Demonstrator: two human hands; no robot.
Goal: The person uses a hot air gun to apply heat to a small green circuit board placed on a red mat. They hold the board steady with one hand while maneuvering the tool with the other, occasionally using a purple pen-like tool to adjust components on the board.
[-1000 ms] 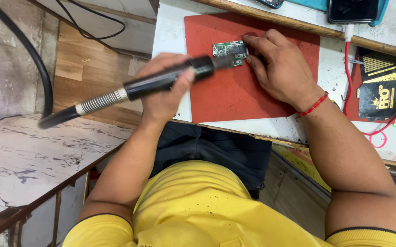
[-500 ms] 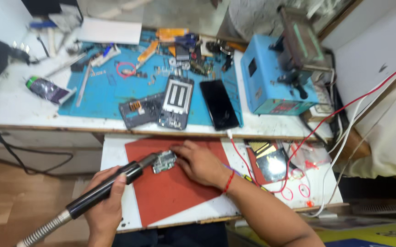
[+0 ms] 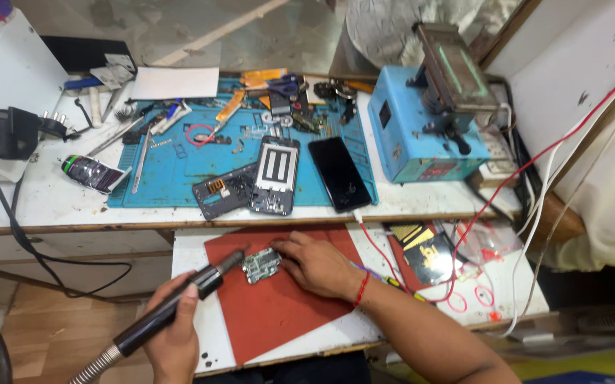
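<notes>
A small green circuit board (image 3: 260, 264) lies on a red mat (image 3: 279, 313) on a white pull-out shelf. My right hand (image 3: 314, 264) presses its fingers on the board's right edge and pins it flat. My left hand (image 3: 172, 331) grips a black hot-air handpiece (image 3: 179, 302) with a ribbed hose, its nozzle tip aimed just left of the board.
On the upper bench a blue mat (image 3: 179, 171) carries phone frames (image 3: 273, 176), a black phone (image 3: 339, 173), tweezers and small parts. A blue machine (image 3: 421, 135) stands at the right. Red and white cables (image 3: 521, 185) trail over the shelf's right side. A black adapter (image 3: 5, 131) sits far left.
The view has lifted from my lap and the shelf to take in the whole bench. Both hands stay at the board, handpiece still pointed at it.
</notes>
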